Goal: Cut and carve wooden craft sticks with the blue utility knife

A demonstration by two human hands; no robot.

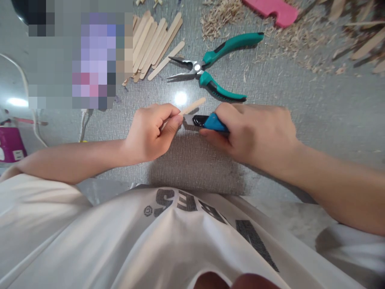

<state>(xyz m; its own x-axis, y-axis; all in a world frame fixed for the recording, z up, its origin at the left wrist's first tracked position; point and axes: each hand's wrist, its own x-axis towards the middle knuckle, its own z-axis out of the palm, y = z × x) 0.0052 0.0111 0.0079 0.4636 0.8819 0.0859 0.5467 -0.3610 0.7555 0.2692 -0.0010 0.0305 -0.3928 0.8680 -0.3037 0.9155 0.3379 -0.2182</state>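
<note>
Between the thumb and fingers of my left hand [155,128] is pinched a wooden craft stick [194,105], its free end slanting up to the right. My right hand [255,130] is closed round a utility knife [210,121] with a blue and black body. The knife's short blade points left and lies just under the stick, close to my left thumb tip. Whether the edge touches the wood I cannot tell. Just beyond both hands, needle-nose pliers [197,67] with green handles lie spread on the grey table [126,124].
Several craft sticks [159,40] lie fanned at the back left, beside a blurred-out patch. Wood shavings [222,18] and a pink object [275,11] lie at the back. More wood pieces [369,40] are at far right. A white cable [28,92] and a purple item [12,144] are at left.
</note>
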